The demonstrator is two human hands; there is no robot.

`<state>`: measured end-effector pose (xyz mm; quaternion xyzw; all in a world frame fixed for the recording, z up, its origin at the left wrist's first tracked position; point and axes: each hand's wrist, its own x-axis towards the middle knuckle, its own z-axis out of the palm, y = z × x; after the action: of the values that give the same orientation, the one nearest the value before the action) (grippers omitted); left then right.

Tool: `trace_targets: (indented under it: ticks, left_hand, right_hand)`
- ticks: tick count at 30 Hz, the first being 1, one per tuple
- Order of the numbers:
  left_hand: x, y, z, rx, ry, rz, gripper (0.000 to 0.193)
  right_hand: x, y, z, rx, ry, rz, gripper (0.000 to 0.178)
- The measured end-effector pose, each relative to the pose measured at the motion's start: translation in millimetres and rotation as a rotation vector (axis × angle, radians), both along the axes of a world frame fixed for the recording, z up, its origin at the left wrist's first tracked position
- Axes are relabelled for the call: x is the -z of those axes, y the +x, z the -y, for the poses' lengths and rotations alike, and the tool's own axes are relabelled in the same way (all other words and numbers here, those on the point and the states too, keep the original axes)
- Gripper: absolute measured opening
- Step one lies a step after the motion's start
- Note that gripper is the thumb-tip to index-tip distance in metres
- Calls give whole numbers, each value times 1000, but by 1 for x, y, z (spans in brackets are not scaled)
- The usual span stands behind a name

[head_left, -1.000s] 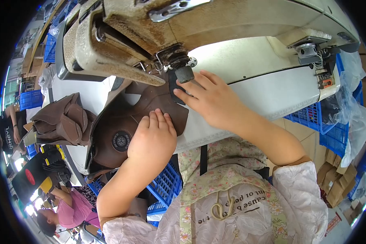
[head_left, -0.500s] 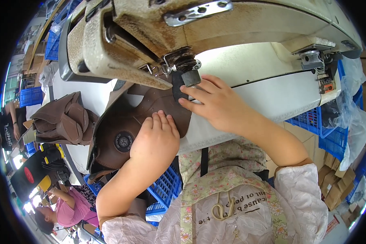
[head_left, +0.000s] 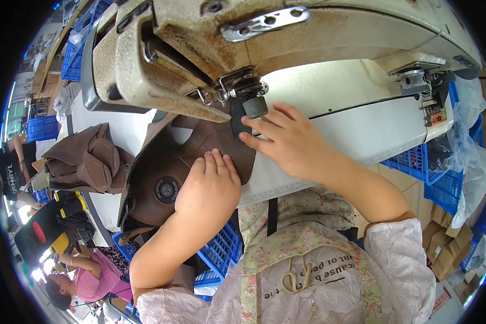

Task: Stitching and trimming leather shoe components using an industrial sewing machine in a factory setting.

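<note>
Pressing the brown leather piece (head_left: 200,148) flat, both hands (head_left: 210,186) rest under the sewing machine head (head_left: 264,48).

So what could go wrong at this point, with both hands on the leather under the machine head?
1. The right hand has its fingertips right beside the presser foot; a slip could put a finger under the needle area.
2. The left hand presses flat on the brown leather piece, which hangs over the table edge; its weight may drag the seam off line.
3. The machine head hides the stitching point from this view, so alignment cannot be checked.
</note>
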<state>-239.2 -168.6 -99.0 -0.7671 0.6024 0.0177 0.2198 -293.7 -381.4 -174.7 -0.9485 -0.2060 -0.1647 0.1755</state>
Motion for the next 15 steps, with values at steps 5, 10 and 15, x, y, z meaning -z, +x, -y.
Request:
trace_targets:
  ticks: [5,10,15]
  left_hand:
    - [-1,-3,6,-23,0,-18,46]
    - [-2,-9,15,-20,14,5,42]
    - [-3,-15,29,-44,5,12,40]
  right_hand:
    - [3,1,3,15,16,-23,32]
    - [-2,3,10,8,7,-48,32]
    - [-6,8,19,-8,-35,-58,32]
